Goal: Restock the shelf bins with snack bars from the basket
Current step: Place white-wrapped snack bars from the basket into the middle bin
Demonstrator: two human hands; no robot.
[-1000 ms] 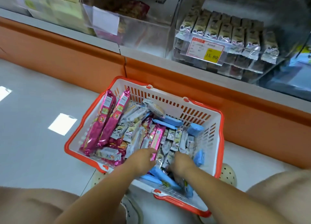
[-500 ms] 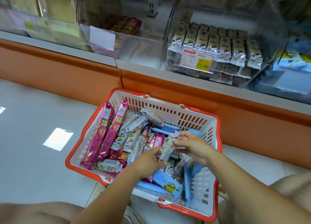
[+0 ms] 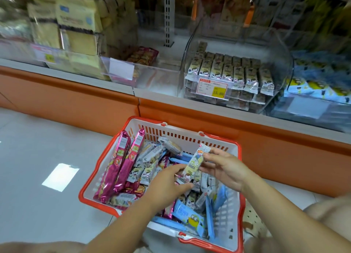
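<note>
A pale yellow snack bar [image 3: 194, 162] with a cartoon figure stands nearly upright just right of centre in the frame, lifted above the basket's contents. The right hand [image 3: 226, 169] pinches its upper right edge with the fingertips, and the left hand [image 3: 171, 178] closes finger and thumb on its lower end. Beneath them, the white basket [image 3: 171, 133] with an orange rim sits on the floor [image 3: 38, 157] at lower centre. Long pink packs [image 3: 117, 163] lean along its left side, small cartoon-printed bars lie in the middle, and blue packs [image 3: 190, 216] sit at its near right corner. Above it, past the orange shelf base [image 3: 76, 96], a clear shelf bin [image 3: 281, 66] at upper right holds rows of similar bars behind a yellow price tag [image 3: 212, 87].
</note>
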